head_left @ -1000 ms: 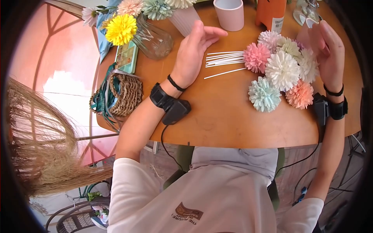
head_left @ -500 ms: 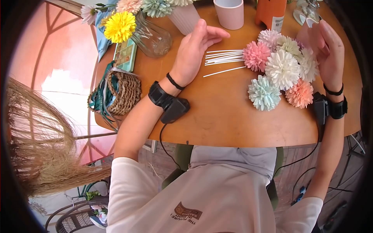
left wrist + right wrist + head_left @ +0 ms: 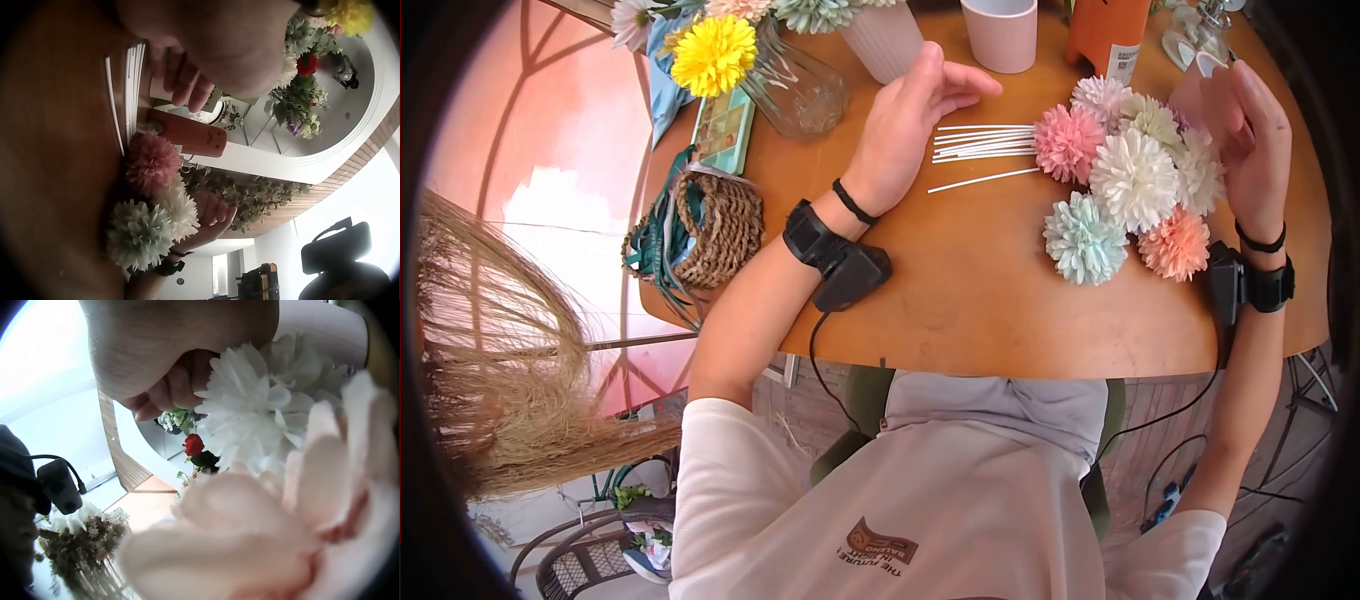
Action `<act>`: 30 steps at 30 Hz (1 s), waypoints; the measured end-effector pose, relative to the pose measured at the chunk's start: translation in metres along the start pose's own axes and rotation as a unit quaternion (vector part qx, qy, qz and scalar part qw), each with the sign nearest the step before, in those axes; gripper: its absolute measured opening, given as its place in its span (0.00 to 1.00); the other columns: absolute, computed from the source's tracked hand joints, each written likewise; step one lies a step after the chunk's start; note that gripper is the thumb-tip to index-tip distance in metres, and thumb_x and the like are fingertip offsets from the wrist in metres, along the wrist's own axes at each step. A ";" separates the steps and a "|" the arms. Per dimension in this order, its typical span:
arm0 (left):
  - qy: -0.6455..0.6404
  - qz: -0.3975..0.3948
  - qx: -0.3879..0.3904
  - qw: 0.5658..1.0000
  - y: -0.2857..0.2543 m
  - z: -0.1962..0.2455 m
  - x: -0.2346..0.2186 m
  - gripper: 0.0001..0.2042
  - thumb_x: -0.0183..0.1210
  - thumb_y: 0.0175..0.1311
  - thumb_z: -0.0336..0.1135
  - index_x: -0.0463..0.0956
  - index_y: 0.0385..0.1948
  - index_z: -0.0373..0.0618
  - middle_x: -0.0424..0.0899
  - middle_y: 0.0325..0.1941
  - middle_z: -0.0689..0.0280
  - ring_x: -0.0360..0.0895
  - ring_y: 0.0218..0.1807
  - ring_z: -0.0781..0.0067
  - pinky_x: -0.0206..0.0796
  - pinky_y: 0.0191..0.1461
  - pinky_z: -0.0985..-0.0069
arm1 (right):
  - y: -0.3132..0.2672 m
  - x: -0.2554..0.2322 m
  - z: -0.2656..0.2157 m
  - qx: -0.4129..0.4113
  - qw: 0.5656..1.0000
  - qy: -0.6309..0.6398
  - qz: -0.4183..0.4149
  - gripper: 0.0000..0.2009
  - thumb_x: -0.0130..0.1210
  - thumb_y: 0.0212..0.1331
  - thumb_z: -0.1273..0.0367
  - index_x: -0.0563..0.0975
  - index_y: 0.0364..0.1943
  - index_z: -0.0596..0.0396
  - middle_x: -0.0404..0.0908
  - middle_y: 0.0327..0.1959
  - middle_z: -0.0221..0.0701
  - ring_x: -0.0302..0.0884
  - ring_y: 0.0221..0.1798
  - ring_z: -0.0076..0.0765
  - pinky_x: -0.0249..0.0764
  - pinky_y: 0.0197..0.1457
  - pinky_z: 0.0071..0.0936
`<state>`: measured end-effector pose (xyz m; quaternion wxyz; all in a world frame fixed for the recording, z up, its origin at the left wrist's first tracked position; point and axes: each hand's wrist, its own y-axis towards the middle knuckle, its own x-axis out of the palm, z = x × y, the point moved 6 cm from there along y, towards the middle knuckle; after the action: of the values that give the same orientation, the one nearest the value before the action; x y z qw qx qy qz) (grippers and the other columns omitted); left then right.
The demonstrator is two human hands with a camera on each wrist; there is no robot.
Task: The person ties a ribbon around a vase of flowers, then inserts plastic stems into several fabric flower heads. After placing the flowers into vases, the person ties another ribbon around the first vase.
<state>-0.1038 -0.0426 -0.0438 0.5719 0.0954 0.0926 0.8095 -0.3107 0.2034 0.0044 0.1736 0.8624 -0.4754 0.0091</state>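
My left hand (image 3: pixel 905 125) rests on its side on the table, fingers loosely extended and holding nothing. Just right of it lie several thin white stems (image 3: pixel 985 150), one set apart from the bunch. Their right ends meet a cluster of artificial flowers: a pink one (image 3: pixel 1068 143), a large white one (image 3: pixel 1135 182), a pale blue one (image 3: pixel 1086 238) and a peach one (image 3: pixel 1173 245) among others. At the cluster's far side stands my right hand (image 3: pixel 1257 150), relaxed and without anything in it. The right wrist view has peach petals (image 3: pixel 237 531) close up, below that hand.
A woven basket (image 3: pixel 725 230) with green ribbon stands left of my left forearm. Behind it are a teal box (image 3: pixel 725 130) and a tilted glass vase (image 3: pixel 810 95) beside a yellow flower (image 3: pixel 714 56). A pink cup (image 3: pixel 1003 40) and an orange container (image 3: pixel 1105 40) stand at the back.
The head view shifts slightly, so the table and the things on it sit a little differently in it. Both hands and the flowers keep their places.
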 end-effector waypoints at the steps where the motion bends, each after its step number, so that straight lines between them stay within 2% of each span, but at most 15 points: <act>1: 0.002 -0.001 0.001 1.000 0.000 0.000 0.000 0.30 0.34 0.83 0.54 0.79 0.47 0.35 0.83 0.53 0.56 0.76 0.62 0.63 0.61 0.73 0.64 | -0.001 0.000 0.000 -0.004 1.000 -0.003 0.015 0.15 0.47 0.76 0.62 0.65 0.30 0.52 0.57 0.27 0.18 0.55 0.31 0.17 0.56 0.37 0.19; 2: 0.005 -0.003 0.003 1.000 0.000 0.001 0.001 0.30 0.34 0.83 0.54 0.79 0.48 0.35 0.83 0.53 0.56 0.76 0.62 0.64 0.61 0.73 0.64 | -0.002 0.000 -0.001 -0.007 1.000 -0.006 0.030 0.16 0.47 0.77 0.62 0.63 0.28 0.51 0.55 0.26 0.18 0.53 0.30 0.17 0.56 0.36 0.19; 4: -0.001 0.003 -0.002 1.000 0.000 -0.001 0.001 0.30 0.34 0.83 0.54 0.79 0.48 0.35 0.83 0.53 0.56 0.76 0.62 0.64 0.61 0.73 0.64 | 0.009 -0.002 0.000 -0.034 0.991 0.007 -0.129 0.16 0.46 0.77 0.62 0.64 0.28 0.51 0.56 0.26 0.18 0.54 0.29 0.16 0.56 0.36 0.19; 7: 0.001 0.007 -0.002 1.000 0.000 -0.001 0.001 0.30 0.34 0.83 0.54 0.79 0.48 0.34 0.83 0.54 0.56 0.76 0.62 0.63 0.62 0.72 0.64 | 0.002 0.019 -0.015 -0.108 0.980 -0.036 -0.165 0.18 0.50 0.76 0.60 0.71 0.25 0.52 0.65 0.23 0.15 0.55 0.25 0.09 0.50 0.26 0.16; 10: 0.005 0.004 0.000 1.000 0.001 -0.001 0.001 0.30 0.34 0.83 0.54 0.79 0.48 0.34 0.83 0.54 0.55 0.76 0.62 0.63 0.62 0.72 0.64 | 0.000 0.020 -0.014 -0.085 0.984 -0.072 -0.138 0.20 0.45 0.77 0.60 0.62 0.23 0.48 0.56 0.23 0.15 0.45 0.24 0.12 0.41 0.26 0.21; 12: 0.005 0.005 -0.002 1.000 0.001 -0.003 0.002 0.30 0.34 0.83 0.54 0.79 0.48 0.34 0.83 0.54 0.55 0.76 0.62 0.63 0.62 0.72 0.64 | 0.003 0.011 -0.013 -0.039 0.977 -0.051 -0.204 0.16 0.46 0.76 0.61 0.67 0.28 0.51 0.62 0.25 0.17 0.57 0.28 0.14 0.55 0.34 0.19; 13: 0.002 0.006 -0.003 1.000 0.001 -0.003 0.002 0.30 0.33 0.83 0.53 0.79 0.48 0.33 0.83 0.54 0.55 0.76 0.62 0.63 0.62 0.73 0.64 | 0.004 0.006 -0.012 -0.033 0.984 -0.046 -0.170 0.15 0.46 0.76 0.61 0.70 0.31 0.53 0.66 0.28 0.19 0.62 0.31 0.15 0.60 0.37 0.18; 14: -0.002 0.006 -0.002 1.000 0.001 -0.003 0.002 0.30 0.33 0.83 0.53 0.79 0.47 0.33 0.83 0.54 0.54 0.76 0.62 0.62 0.61 0.73 0.64 | 0.005 0.000 -0.011 -0.028 0.989 -0.041 -0.137 0.14 0.47 0.76 0.61 0.73 0.34 0.55 0.69 0.30 0.20 0.68 0.33 0.17 0.64 0.40 0.17; 16: -0.016 0.012 -0.006 1.000 -0.001 -0.007 -0.001 0.29 0.33 0.84 0.51 0.79 0.48 0.33 0.83 0.54 0.54 0.76 0.63 0.62 0.61 0.74 0.64 | 0.000 -0.015 0.006 -0.064 0.995 -0.047 0.063 0.16 0.46 0.76 0.60 0.78 0.43 0.58 0.78 0.36 0.23 0.76 0.38 0.19 0.69 0.44 0.15; 17: -0.033 0.010 -0.004 0.999 0.001 -0.010 -0.001 0.29 0.33 0.84 0.50 0.79 0.48 0.33 0.83 0.55 0.54 0.76 0.63 0.62 0.61 0.74 0.63 | 0.015 -0.029 0.020 -0.034 0.991 0.011 -0.130 0.19 0.45 0.76 0.60 0.78 0.53 0.61 0.82 0.46 0.28 0.82 0.44 0.23 0.73 0.47 0.16; 19: -0.013 0.007 0.009 1.000 -0.001 -0.012 -0.005 0.27 0.34 0.84 0.48 0.79 0.49 0.33 0.83 0.55 0.55 0.76 0.64 0.61 0.59 0.75 0.62 | 0.006 -0.014 0.000 -0.123 0.979 -0.139 -0.083 0.16 0.46 0.76 0.62 0.78 0.50 0.61 0.81 0.40 0.25 0.79 0.38 0.21 0.72 0.34 0.21; 20: -0.025 0.007 0.006 1.000 -0.001 -0.013 -0.006 0.27 0.34 0.84 0.48 0.79 0.49 0.33 0.83 0.56 0.55 0.76 0.65 0.61 0.59 0.75 0.62 | 0.011 -0.005 0.005 -0.061 0.988 -0.040 -0.136 0.15 0.47 0.75 0.62 0.79 0.49 0.59 0.78 0.34 0.23 0.75 0.33 0.18 0.68 0.29 0.21; 23: -0.042 0.000 -0.006 0.999 -0.002 -0.013 -0.006 0.26 0.34 0.84 0.48 0.78 0.50 0.34 0.82 0.57 0.54 0.75 0.65 0.61 0.57 0.77 0.62 | -0.008 0.027 -0.030 -0.115 0.981 -0.092 -0.130 0.15 0.61 0.68 0.60 0.84 0.29 0.57 0.80 0.23 0.20 0.73 0.27 0.13 0.68 0.31 0.17; 25: -0.042 -0.014 -0.008 0.999 -0.005 -0.010 -0.005 0.26 0.33 0.84 0.47 0.77 0.47 0.34 0.80 0.56 0.56 0.73 0.66 0.62 0.56 0.78 0.63 | -0.012 0.033 -0.030 -0.117 0.978 -0.073 -0.158 0.17 0.58 0.71 0.62 0.78 0.23 0.54 0.73 0.20 0.18 0.61 0.21 0.11 0.57 0.24 0.17; 30: -0.042 -0.012 -0.022 0.999 0.000 -0.004 -0.005 0.25 0.33 0.84 0.48 0.76 0.44 0.36 0.80 0.54 0.57 0.73 0.65 0.64 0.56 0.77 0.64 | -0.008 0.039 -0.030 -0.101 0.977 -0.039 -0.182 0.20 0.56 0.72 0.61 0.76 0.20 0.55 0.71 0.19 0.18 0.57 0.21 0.10 0.54 0.24 0.17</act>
<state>-0.1033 -0.0477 -0.0482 0.5869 0.1155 0.0520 0.7997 -0.2781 0.1846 0.0368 0.2396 0.9123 -0.3154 -0.1040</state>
